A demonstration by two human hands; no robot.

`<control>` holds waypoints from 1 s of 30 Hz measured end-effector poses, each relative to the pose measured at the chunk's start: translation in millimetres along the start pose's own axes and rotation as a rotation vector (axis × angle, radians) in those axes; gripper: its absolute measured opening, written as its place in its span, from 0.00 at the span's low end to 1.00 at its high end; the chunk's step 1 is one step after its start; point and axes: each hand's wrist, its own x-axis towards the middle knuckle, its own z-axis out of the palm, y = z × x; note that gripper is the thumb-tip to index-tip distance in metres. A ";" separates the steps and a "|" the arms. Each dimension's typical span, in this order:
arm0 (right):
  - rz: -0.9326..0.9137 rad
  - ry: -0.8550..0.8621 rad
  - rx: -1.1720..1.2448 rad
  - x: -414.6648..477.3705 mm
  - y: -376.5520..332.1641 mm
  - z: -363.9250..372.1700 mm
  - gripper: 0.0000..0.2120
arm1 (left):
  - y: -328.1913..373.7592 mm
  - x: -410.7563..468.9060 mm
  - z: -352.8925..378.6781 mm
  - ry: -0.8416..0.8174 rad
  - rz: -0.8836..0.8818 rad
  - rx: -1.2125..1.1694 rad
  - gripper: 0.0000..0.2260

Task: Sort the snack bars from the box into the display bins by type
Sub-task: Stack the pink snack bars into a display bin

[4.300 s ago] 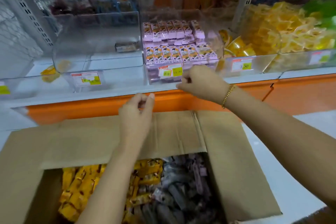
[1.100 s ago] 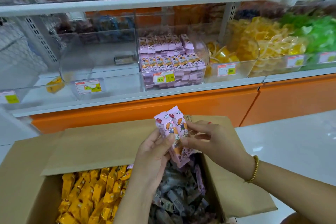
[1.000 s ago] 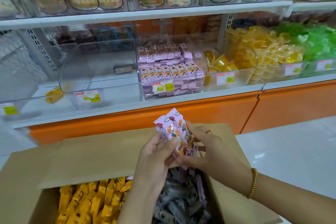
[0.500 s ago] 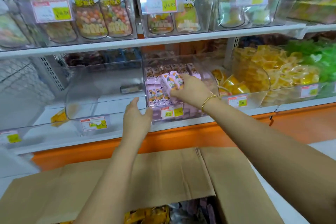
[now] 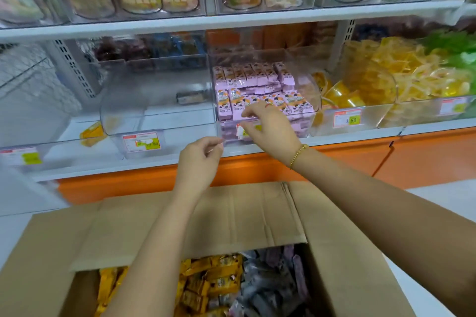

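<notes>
A clear display bin point(image 5: 313, 100) on the middle shelf holds rows of pink snack bars point(image 5: 257, 77). My right hand point(image 5: 270, 127) hovers at the bin's front lip, fingers relaxed, fingertips touching the front row of pink bars. My left hand point(image 5: 199, 159) hangs lower and to the left, in front of the shelf edge, fingers loosely curled round nothing. Below both arms stands the open cardboard box point(image 5: 231, 216). It holds yellow snack bars point(image 5: 206, 285) on the left and purple-grey snack bars point(image 5: 273, 283) on the right.
Left of the pink bin, a clear bin point(image 5: 123, 121) holds one dark bar point(image 5: 192, 96). A yellow packet point(image 5: 92, 134) lies further left. Yellow jelly cups point(image 5: 342, 95) and yellow and green sweets fill the bins to the right. Bagged sweets stand on the upper shelf point(image 5: 231, 19).
My right hand has let go of the pink bars in the bin and drawn back to its front lip. My left hand has dropped slightly. The camera has tilted down toward the box.
</notes>
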 end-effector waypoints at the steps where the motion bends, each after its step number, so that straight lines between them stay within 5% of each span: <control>1: -0.060 -0.008 -0.038 -19.9 0.5 0.4 0.08 | -7.0 -14.8 -2.2 0.056 0.001 -0.011 0.07; 4: -0.022 -0.410 -0.241 -80.3 3.4 19.3 0.17 | -37.4 -67.2 -3.3 0.150 -0.074 0.005 0.14; 8: -0.037 -0.839 -0.523 -150.0 14.5 61.1 0.44 | -82.2 -144.9 -7.8 0.150 -0.253 0.114 0.18; 12: -0.062 -0.856 -0.588 -175.4 17.7 89.6 0.33 | -128.1 -216.1 -15.5 -0.204 -0.507 0.185 0.08; 18: -0.129 -0.775 -0.660 -159.1 6.1 84.0 0.20 | -146.6 -262.9 -17.4 -0.918 -0.604 0.536 0.23; 22: -0.182 -0.731 -0.724 -123.6 -15.1 61.9 0.14 | -151.4 -260.9 -14.3 -1.004 -0.622 0.643 0.26; 27: -0.228 -0.755 -0.653 -120.0 -22.5 45.3 0.16 | -138.2 -280.6 -6.8 -0.994 -0.407 0.733 0.16; 30: -0.238 -0.833 -0.551 -110.7 -27.6 25.7 0.08 | -136.1 -298.8 -5.1 -1.084 -0.453 0.691 0.12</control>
